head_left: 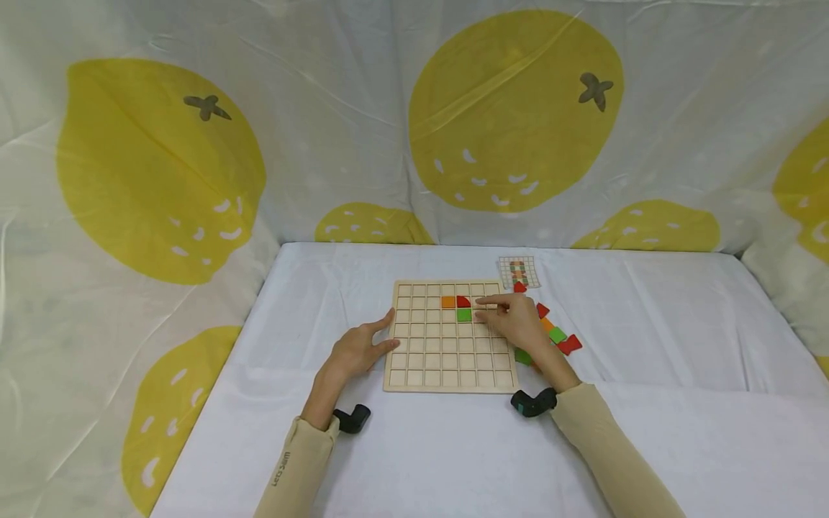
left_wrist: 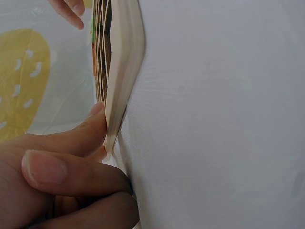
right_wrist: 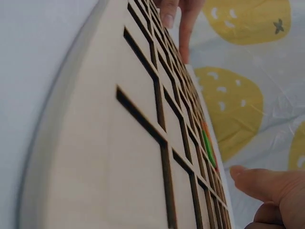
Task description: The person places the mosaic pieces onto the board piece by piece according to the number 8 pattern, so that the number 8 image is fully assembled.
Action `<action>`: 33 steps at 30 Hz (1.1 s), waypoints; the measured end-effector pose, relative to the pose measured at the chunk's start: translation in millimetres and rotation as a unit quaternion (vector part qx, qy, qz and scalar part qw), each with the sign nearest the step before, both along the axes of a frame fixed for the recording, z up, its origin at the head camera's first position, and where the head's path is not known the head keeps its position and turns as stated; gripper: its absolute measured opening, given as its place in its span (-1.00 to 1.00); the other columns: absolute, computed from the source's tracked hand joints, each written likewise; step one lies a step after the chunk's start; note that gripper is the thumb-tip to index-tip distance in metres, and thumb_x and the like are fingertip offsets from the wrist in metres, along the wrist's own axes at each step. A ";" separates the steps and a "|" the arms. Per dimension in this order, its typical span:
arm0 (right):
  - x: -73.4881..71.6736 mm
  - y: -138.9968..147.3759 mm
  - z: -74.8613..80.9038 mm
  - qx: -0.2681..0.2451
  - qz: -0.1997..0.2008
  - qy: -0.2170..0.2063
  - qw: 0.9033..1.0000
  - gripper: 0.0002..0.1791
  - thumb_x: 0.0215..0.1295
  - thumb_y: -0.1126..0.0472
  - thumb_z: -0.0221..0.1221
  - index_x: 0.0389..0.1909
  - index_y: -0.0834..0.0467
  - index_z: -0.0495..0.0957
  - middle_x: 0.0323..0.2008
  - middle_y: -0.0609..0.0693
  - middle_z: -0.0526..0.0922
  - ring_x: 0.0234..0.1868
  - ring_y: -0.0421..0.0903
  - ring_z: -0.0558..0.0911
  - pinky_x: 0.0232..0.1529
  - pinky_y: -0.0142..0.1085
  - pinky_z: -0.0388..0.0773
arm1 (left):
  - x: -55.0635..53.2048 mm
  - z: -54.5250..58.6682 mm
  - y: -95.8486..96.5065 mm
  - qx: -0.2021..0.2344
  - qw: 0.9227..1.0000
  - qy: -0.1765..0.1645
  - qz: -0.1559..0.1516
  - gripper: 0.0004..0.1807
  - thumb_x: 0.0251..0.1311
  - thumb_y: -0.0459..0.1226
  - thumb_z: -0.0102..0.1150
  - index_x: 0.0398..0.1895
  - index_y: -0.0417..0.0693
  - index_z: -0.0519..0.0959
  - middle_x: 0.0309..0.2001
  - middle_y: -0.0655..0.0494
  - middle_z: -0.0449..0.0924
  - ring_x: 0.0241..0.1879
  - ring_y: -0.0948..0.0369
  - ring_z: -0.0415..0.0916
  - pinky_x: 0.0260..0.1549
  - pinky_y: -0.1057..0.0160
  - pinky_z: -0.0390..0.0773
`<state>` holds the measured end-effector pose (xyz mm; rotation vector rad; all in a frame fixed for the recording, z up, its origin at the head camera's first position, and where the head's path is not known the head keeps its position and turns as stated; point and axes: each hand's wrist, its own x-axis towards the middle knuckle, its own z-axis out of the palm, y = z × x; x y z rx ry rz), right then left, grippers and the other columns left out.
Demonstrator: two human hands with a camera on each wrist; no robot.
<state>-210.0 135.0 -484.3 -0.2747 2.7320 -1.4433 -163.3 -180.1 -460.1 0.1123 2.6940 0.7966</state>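
Note:
A wooden grid board (head_left: 424, 344) lies on the white table. Seated in its upper cells are an orange square tile (head_left: 448, 302), a red tile with one rounded corner (head_left: 463, 301) and, below the red one, a green square tile (head_left: 464, 315). My left hand (head_left: 356, 350) rests at the board's left edge, index finger and thumb spread and touching it. Over the upper right cells hovers my right hand (head_left: 518, 322), its index finger and thumb stretched toward the red and green tiles. No piece shows between them; in the right wrist view the fingertip (right_wrist: 237, 172) stands apart from the board.
Right of the board lie several loose tiles, among them a red one (head_left: 571, 344) and a green one (head_left: 557, 335), partly behind my right arm. A printed pattern card (head_left: 518, 267) lies at the board's upper right corner, a red piece (head_left: 520, 287) by its lower edge.

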 end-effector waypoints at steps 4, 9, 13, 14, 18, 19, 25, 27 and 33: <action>-2.7 13.2 5.4 0.004 -0.014 -0.004 1.000 -0.69 0.31 0.13 0.42 0.02 0.15 0.78 -0.69 -0.08 0.26 -0.71 -0.16 0.18 -0.66 -0.39 0.06 | 0.4 0.0 -0.1 -0.003 1.000 0.004 0.000 -0.23 0.46 0.02 0.18 0.64 0.23 0.13 -0.75 0.09 0.44 -0.78 0.23 0.32 -0.44 0.23 0.40; -5.6 30.4 9.4 0.015 -0.033 -0.001 0.999 -0.66 0.32 0.13 0.41 0.06 0.17 0.76 -0.68 -0.07 0.26 -0.73 -0.17 0.16 -0.67 -0.39 0.09 | 0.9 -0.5 -0.8 -0.003 1.000 0.003 0.001 -0.23 0.45 0.02 0.19 0.64 0.23 0.13 -0.76 0.09 0.43 -0.78 0.23 0.31 -0.47 0.24 0.38; -6.2 44.1 10.2 0.021 -0.051 -0.004 0.998 -0.65 0.33 0.13 0.40 0.08 0.19 0.74 -0.68 -0.07 0.26 -0.74 -0.14 0.20 -0.67 -0.39 0.10 | 0.8 -1.3 -1.0 0.001 1.000 -0.001 0.003 -0.23 0.45 0.02 0.19 0.64 0.24 0.13 -0.80 0.11 0.39 -0.80 0.24 0.28 -0.54 0.25 0.36; -6.5 47.4 10.2 0.025 -0.054 -0.005 0.998 -0.65 0.34 0.13 0.40 0.08 0.19 0.74 -0.68 -0.07 0.26 -0.74 -0.14 0.20 -0.67 -0.38 0.10 | 0.7 -1.6 -1.1 0.002 1.000 -0.001 0.003 -0.23 0.45 0.02 0.19 0.64 0.24 0.13 -0.80 0.11 0.38 -0.80 0.24 0.27 -0.55 0.25 0.35; -7.5 59.8 10.6 0.033 -0.060 -0.016 0.998 -0.66 0.36 0.11 0.38 0.08 0.16 0.74 -0.68 -0.06 0.26 -0.73 -0.12 0.22 -0.66 -0.37 0.11 | 0.6 -1.9 -1.1 0.003 1.000 0.000 0.003 -0.23 0.45 0.02 0.20 0.64 0.26 0.14 -0.81 0.12 0.37 -0.81 0.25 0.26 -0.55 0.25 0.35; -7.7 62.8 10.9 0.035 -0.061 -0.020 0.997 -0.66 0.36 0.10 0.38 0.08 0.15 0.74 -0.67 -0.06 0.27 -0.72 -0.12 0.23 -0.66 -0.36 0.11 | 0.7 -2.0 -1.3 0.003 1.000 0.001 0.003 -0.23 0.45 0.02 0.20 0.64 0.25 0.14 -0.82 0.12 0.37 -0.81 0.25 0.26 -0.56 0.25 0.35; -6.6 82.5 11.6 0.052 -0.050 -0.057 0.996 -0.62 0.35 0.07 0.38 0.11 0.15 0.73 -0.64 -0.07 0.27 -0.63 -0.11 0.26 -0.60 -0.33 0.14 | 0.8 -2.3 -1.2 0.001 1.000 0.003 0.000 -0.24 0.45 0.02 0.19 0.64 0.25 0.14 -0.81 0.12 0.38 -0.81 0.24 0.28 -0.50 0.25 0.38; -4.9 89.5 11.3 0.059 -0.048 -0.068 0.995 -0.61 0.35 0.08 0.38 0.11 0.17 0.73 -0.64 -0.08 0.26 -0.61 -0.12 0.28 -0.57 -0.32 0.16 | 0.6 -2.5 -1.0 0.001 1.000 0.003 -0.001 -0.24 0.46 0.02 0.19 0.64 0.25 0.13 -0.80 0.12 0.38 -0.80 0.24 0.29 -0.50 0.25 0.38; -0.8 104.2 9.6 0.072 -0.063 -0.096 0.991 -0.59 0.34 0.04 0.38 0.10 0.18 0.72 -0.63 -0.09 0.27 -0.56 -0.11 0.32 -0.52 -0.32 0.22 | 0.8 -1.8 -0.5 0.006 1.000 0.008 -0.003 -0.24 0.46 0.01 0.19 0.64 0.22 0.15 -0.81 0.11 0.38 -0.80 0.24 0.27 -0.53 0.25 0.36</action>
